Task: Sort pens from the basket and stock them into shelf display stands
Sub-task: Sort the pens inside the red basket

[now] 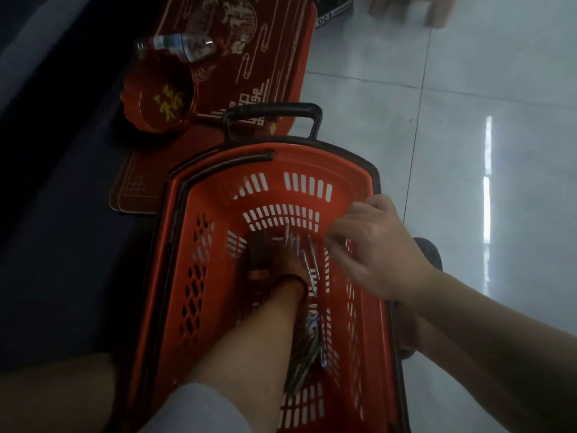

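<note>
Floor (468,89): pale grey tiles, glossy, with streaks of reflected light at the right. Basket (193,276): red plastic shopping basket with slotted walls and a dark rim, standing on the floor directly below me; its black pull handle (274,109) rises at the far end. Mat (249,57): red fabric with gold line patterns and characters, lying on the floor beyond the basket, partly under the handle. Tray (156,101): red, scalloped rim, gold characters inside, resting at the near left part of the mat. Bottle (178,46): clear plastic, lying on its side on the mat, just beyond the tray. My left arm runs down into the basket; my left hand (287,260) is low at the bottom, curled with its grip closed around a bundle of pens (304,254) whose tips fan out past my fingers toward the far wall. Dark box (257,257): oblong item lying on the basket floor, touching the left side of my left hand; its kind cannot be told. My right hand (374,245) hovers over the right wall of the basket, fingers spread and relaxed, grip open and holding nothing. Loose pens (307,348): a further heap lying along the basket floor, beside my left forearm, near the right wall.
</note>
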Motion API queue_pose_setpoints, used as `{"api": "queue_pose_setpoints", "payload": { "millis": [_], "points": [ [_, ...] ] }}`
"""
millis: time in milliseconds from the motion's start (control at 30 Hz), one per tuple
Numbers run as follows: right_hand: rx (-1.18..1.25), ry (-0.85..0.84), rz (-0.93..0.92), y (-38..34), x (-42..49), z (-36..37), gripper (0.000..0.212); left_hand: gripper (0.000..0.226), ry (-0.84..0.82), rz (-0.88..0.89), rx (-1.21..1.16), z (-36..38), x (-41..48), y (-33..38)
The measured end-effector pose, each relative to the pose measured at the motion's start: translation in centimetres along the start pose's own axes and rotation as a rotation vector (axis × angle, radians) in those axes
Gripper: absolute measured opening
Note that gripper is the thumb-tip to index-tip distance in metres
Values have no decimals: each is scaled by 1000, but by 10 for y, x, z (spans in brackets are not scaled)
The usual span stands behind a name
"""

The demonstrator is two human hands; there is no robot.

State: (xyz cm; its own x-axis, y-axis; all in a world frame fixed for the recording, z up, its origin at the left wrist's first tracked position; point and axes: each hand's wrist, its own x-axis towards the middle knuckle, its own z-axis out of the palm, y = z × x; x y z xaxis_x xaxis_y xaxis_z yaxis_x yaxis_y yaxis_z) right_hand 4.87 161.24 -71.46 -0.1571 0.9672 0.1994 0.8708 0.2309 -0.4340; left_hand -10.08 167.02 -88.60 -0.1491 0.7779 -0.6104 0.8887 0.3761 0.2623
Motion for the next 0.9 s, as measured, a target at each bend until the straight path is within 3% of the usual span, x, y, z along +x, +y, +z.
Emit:
{"api": "queue_pose_setpoints", "payload": {
  "millis": [100,167,300,367,467,633,700,767,900],
  "points": [
    [17,3,12,-1,0,1,26,57,22,-36,-61,17,23,2],
    [28,10,15,-2,0,2,26,57,117,51,43,13,27,9],
    [22,11,20,-2,0,4,27,93,121,132,155,34,28,3],
    [19,14,18,-2,0,4,25,85,223,209,155,53,34,1],
    [24,12,18,-3,0,4,27,70,152,248,132,59,21,-2],
    [10,14,24,-3,1,4,28,72,108,297,124,60,18,-9],
    [1,0,26,-3,1,4,27,78,82,203,34,55,18,-8],
    [-9,-10,24,-3,0,3,25,77,77,205,91,36,4,-6],
    [-33,-23,27,-6,1,0,27,61,121,368,91,21,-16,-31]
  ]
}}
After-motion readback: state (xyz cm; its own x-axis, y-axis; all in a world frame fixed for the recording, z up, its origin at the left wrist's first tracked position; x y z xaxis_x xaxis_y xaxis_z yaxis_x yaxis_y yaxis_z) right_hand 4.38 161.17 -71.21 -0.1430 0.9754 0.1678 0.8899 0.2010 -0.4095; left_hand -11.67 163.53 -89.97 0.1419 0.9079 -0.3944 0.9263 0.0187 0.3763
